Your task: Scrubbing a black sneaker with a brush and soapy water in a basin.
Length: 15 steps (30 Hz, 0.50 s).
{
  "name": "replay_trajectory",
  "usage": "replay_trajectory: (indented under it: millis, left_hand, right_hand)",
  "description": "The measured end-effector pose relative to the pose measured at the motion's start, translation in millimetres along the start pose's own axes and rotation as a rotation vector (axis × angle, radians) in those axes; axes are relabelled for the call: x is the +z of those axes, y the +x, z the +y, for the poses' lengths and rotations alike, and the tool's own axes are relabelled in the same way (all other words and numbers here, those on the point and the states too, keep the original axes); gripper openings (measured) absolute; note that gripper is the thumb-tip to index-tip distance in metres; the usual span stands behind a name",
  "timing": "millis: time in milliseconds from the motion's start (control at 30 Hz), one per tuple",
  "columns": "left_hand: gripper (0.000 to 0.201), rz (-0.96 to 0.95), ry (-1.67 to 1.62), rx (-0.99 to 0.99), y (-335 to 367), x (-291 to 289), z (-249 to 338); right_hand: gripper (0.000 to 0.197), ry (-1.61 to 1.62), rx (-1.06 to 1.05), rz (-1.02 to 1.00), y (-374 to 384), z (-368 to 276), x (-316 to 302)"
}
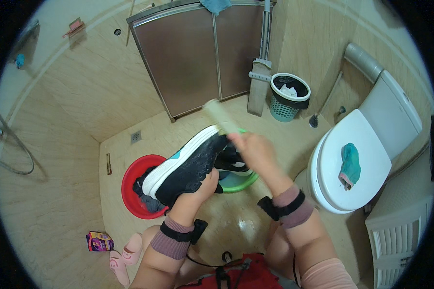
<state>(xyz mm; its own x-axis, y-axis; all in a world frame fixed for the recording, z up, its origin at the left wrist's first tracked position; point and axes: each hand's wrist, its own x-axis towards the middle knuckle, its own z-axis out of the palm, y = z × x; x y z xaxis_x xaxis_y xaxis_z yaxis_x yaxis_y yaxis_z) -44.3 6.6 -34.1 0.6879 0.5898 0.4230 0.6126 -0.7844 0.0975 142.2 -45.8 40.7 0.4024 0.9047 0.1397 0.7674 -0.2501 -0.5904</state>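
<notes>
My left hand [206, 187] is closed on a black shoe [194, 166] with a thick white sole, gripping it from below so most of the fingers are hidden. The shoe is held tilted, its sole turned up and left. My right hand [256, 150] is wrapped round a pale scrubbing brush [221, 117], smeared by motion, at the shoe's upper right end. Beneath my hands, a green basin [248, 184] holds water and another dark shoe [234, 161], partly covered by my hands and the held shoe.
To the left stands a red basin [128, 198] with dark cloth [149, 195]. Pink slippers [131, 249] and a purple packet [100, 241] lie near the left wall. On the right are a toilet [324, 180] with a teal cloth item [350, 164] on its lid, and a waste bin [283, 110].
</notes>
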Motion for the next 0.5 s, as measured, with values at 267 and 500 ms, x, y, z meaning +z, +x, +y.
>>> replay_trajectory:
  millis: [267,500]
  left_hand:
    - [0.037,0.229,-1.829,-0.778,18.6,-34.9,19.3]
    - [0.033,0.319,-1.918,-0.835,28.2,-42.2,11.2]
  right_hand:
    - [0.057,0.597,0.119,-0.134,6.1,32.3,1.4]
    - [0.057,0.459,-0.150,-0.095,-2.2,32.4,-2.6]
